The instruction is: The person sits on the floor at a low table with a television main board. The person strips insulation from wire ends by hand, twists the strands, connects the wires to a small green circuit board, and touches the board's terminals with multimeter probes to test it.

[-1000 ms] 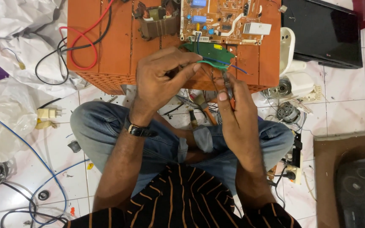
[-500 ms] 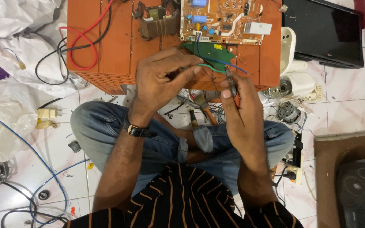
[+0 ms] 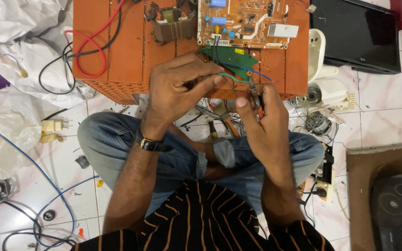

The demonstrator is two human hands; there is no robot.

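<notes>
Head view showed the left hand (image 3: 182, 86) with its grip pinched together on a green wire (image 3: 226, 76) that ran from the small green circuit board (image 3: 231, 58) lying at the near edge of the orange bench (image 3: 126, 51). The right hand (image 3: 264, 121) had its grip clamped on orange-handled pliers (image 3: 256, 97), whose tips met the same wire just beside the left fingertips. A larger tan circuit board (image 3: 252, 21) lay behind the green one, touching it.

A black flat screen (image 3: 357, 35) lies beside small motors (image 3: 315, 123).
</notes>
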